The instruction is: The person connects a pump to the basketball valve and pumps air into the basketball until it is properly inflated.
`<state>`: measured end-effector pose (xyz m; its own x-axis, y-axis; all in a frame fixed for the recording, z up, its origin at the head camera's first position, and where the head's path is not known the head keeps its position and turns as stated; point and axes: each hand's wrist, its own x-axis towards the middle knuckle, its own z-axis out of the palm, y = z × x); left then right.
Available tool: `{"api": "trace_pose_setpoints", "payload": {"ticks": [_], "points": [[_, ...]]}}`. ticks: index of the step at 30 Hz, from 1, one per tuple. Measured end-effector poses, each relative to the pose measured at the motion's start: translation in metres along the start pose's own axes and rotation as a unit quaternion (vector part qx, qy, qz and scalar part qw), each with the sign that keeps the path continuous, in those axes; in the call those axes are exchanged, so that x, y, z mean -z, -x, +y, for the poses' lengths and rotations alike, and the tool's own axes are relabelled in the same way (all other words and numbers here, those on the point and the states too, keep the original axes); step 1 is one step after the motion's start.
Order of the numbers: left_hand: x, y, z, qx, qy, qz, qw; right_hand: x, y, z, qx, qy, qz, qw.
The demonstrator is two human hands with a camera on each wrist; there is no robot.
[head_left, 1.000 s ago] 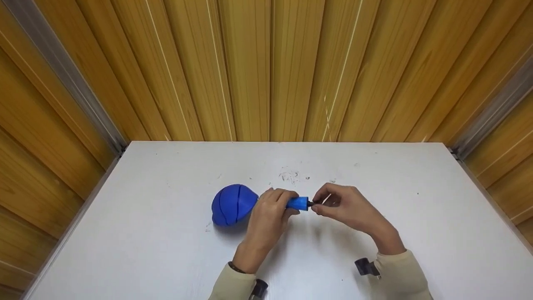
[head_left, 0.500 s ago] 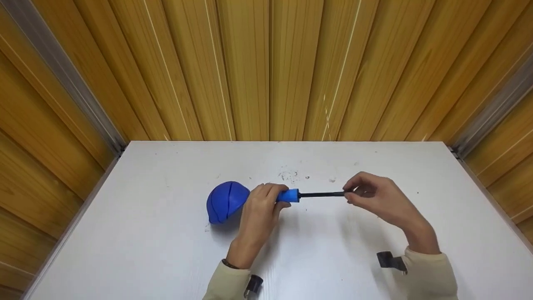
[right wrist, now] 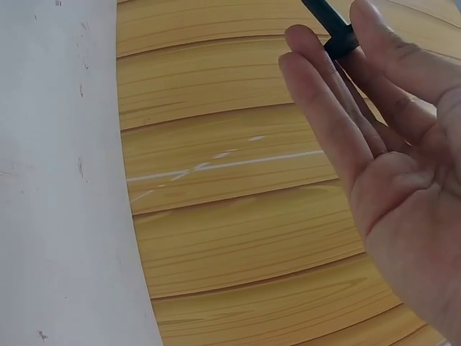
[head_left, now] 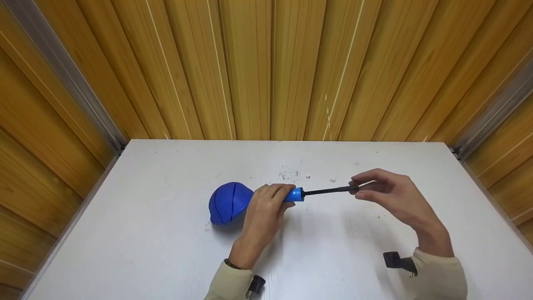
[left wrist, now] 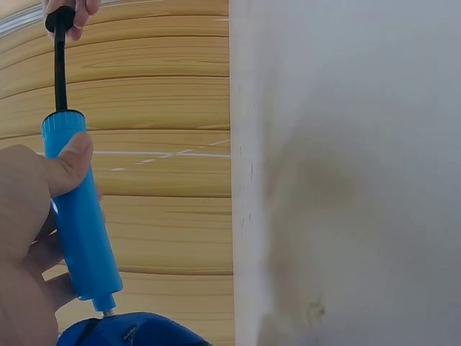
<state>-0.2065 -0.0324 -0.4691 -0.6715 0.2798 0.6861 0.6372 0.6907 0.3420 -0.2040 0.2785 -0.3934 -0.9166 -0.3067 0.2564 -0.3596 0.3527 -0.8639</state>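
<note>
A limp, partly collapsed blue ball [head_left: 228,204] with dark seams lies left of centre in the head view. My left hand [head_left: 263,210] grips the blue barrel of a hand pump [left wrist: 85,223], fingers and thumb wrapped around it. In the left wrist view, a thin metal needle at the barrel's end meets the ball [left wrist: 137,331]. The pump's black rod [head_left: 327,191] is drawn far out to the right. At its outer end my right hand [head_left: 393,193] pinches the black handle [right wrist: 341,43] between thumb and fingertips, the other fingers stretched out.
Under both hands is a white table [head_left: 166,258] with dark scuff marks [head_left: 288,175] beyond the pump. Wood-patterned panels [head_left: 250,71] rise behind its back edge and along both sides. A small black camera [head_left: 393,260] juts from the right sleeve.
My right hand has moved right, drawing the pump's black rod from almost fully inside the barrel to far out. My left hand and the ball have shifted only slightly.
</note>
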Motion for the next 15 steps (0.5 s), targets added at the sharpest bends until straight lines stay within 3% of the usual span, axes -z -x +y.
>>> {"api": "trace_pose_setpoints", "payload": {"ticks": [7, 15], "points": [[-0.002, 0.001, 0.004, -0.016, -0.006, 0.004, 0.9998, -0.015, -0.007, -0.002, -0.019, 0.028, -0.009, 0.9994], [-0.004, 0.001, 0.004, -0.013, -0.012, 0.011, 0.9998, -0.051, -0.018, -0.004, -0.018, 0.005, -0.009, 0.9998]]}}
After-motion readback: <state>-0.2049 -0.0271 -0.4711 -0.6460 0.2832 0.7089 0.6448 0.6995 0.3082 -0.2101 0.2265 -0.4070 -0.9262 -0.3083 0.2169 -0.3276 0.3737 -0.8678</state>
